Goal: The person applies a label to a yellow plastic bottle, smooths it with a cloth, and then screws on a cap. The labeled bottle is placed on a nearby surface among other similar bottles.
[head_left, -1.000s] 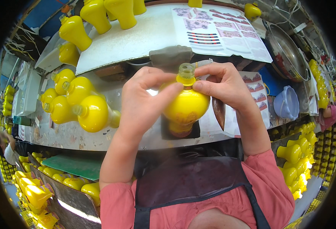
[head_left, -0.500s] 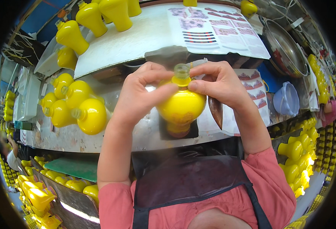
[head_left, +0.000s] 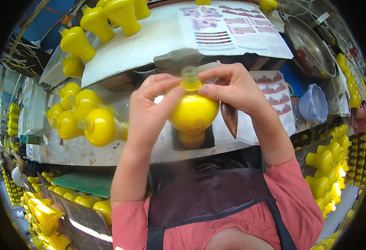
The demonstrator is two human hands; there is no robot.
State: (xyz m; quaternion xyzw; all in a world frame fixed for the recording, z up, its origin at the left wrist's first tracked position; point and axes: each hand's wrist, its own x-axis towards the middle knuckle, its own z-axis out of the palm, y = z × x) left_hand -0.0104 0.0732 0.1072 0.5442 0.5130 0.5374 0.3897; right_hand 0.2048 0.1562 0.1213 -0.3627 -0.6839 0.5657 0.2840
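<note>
A glossy yellow bottle (head_left: 194, 111) with a clear glass mouth stands upright in front of me on a dark pad (head_left: 205, 139). A faint printed pattern shows low on its body. My left hand (head_left: 156, 98) closes on the neck from the left, thumb and fingers at the collar. From the other side my right hand (head_left: 228, 87) presses thumb and forefinger to the same neck. Below the right palm sticks out a brown pointed blade (head_left: 229, 121), seemingly tucked in that hand; its grip is mostly hidden. Whether a thin strip lies under the fingertips cannot be made out.
Several yellow bottles (head_left: 97, 125) lie on the bench at left; more stand on the white board (head_left: 149, 37). Printed sheets (head_left: 233, 29) lie on that board and at right. A lilac bucket (head_left: 312, 104) and metal pan (head_left: 310, 46) are at right. Bottle racks flank me.
My left thumb has shifted up from the bottle's shoulder to the neck. The bottle and both hands sit slightly further left in view.
</note>
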